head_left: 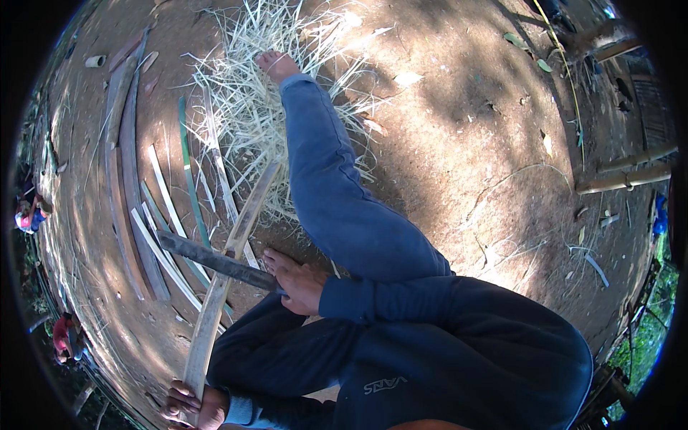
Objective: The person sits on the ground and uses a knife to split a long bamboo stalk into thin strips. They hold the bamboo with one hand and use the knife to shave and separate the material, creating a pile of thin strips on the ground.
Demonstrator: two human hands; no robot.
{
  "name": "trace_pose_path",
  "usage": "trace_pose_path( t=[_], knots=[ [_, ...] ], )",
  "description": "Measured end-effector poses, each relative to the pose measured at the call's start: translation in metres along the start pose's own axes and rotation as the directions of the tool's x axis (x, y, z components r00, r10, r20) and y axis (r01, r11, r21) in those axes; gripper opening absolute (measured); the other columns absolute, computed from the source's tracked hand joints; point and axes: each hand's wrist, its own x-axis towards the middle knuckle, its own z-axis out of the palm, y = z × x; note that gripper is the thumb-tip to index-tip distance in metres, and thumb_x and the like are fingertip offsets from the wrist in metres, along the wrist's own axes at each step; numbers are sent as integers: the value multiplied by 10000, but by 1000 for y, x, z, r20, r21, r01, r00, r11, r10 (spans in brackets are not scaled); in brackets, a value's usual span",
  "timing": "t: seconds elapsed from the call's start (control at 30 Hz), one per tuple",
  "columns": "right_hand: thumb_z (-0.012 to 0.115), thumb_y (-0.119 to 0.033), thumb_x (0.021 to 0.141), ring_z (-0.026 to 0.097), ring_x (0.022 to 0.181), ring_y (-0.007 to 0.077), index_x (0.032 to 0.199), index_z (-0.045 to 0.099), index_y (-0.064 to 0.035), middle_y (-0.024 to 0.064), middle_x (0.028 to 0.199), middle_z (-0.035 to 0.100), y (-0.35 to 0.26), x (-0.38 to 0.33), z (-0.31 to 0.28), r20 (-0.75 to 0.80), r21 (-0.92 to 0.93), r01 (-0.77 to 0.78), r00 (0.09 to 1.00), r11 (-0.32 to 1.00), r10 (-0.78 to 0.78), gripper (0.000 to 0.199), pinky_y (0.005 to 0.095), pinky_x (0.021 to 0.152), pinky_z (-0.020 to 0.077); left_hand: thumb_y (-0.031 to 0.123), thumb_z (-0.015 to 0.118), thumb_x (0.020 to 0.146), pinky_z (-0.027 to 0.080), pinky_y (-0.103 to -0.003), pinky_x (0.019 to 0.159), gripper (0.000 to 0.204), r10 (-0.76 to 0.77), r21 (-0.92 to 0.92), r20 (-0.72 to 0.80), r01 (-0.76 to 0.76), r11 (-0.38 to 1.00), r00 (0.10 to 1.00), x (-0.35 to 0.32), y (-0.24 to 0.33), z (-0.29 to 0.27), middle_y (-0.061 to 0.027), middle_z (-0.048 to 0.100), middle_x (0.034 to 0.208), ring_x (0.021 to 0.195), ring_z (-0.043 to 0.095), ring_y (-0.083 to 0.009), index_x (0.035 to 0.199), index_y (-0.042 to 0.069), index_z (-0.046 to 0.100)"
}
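Note:
My left hand (195,405), low at the left, is closed around the near end of a long pale split-bamboo strip (208,315). The strip slants up and away over the ground, its far end at a heap of thin shavings. In my right hand (301,288) is a machete, its handle hidden by the closed fingers. Its long dark blade (208,259) points left and lies across the middle of the strip, seemingly touching it where a darker notch-like mark shows.
Pale shavings (244,107) are heaped around my outstretched bare foot (278,66). Several bamboo strips, one of them green (188,150), and brown planks (132,179) lie on the dirt at left. Bamboo poles (623,179) stick in from the right. Two people (66,337) are far left.

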Motion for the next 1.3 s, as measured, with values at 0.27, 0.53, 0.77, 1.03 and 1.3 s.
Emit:
trace_pose_path(
  t=[0.27,0.53,0.77,1.03,1.3],
  knots=[
    [601,-138,694,388,1274,402,922,544,122,365,1193,499,0,-1,1,-90,-9,30,995,999,-31,351,395,1127,238,400,414,893,315,-300,396,382,-18,-9,38,19,1000,999,1,0,-5,16,318,458,364,289,-95,735,65,511],
    [618,-131,702,393,1274,387,917,549,116,348,1202,501,1,-1,-6,-16,20,-3,1000,1000,3,334,396,1104,287,412,421,887,325,-322,395,394,-10,-37,118,14,999,993,4,0,-23,-10,381,501,375,297,-104,823,45,551],
    [624,-155,739,408,1257,357,1146,473,138,299,1305,442,0,3,-20,108,-14,-134,985,991,134,523,409,1006,405,216,551,765,322,-289,542,210,-151,-174,95,166,971,984,3,3,-19,6,226,501,429,260,-116,681,40,471],
    [616,-232,774,619,690,406,866,498,0,218,718,609,6,6,-32,110,-176,-173,975,969,194,276,496,633,477,276,505,843,321,-298,505,264,-135,-141,82,145,979,987,9,-3,-29,-22,361,565,408,306,-118,720,44,478],
    [607,-169,758,546,572,192,832,571,11,103,642,564,32,4,-60,82,182,-266,964,947,255,199,335,561,431,323,526,831,309,-301,533,281,-187,-162,108,203,966,976,10,7,-47,7,295,480,411,304,-115,720,68,491]
  ],
)
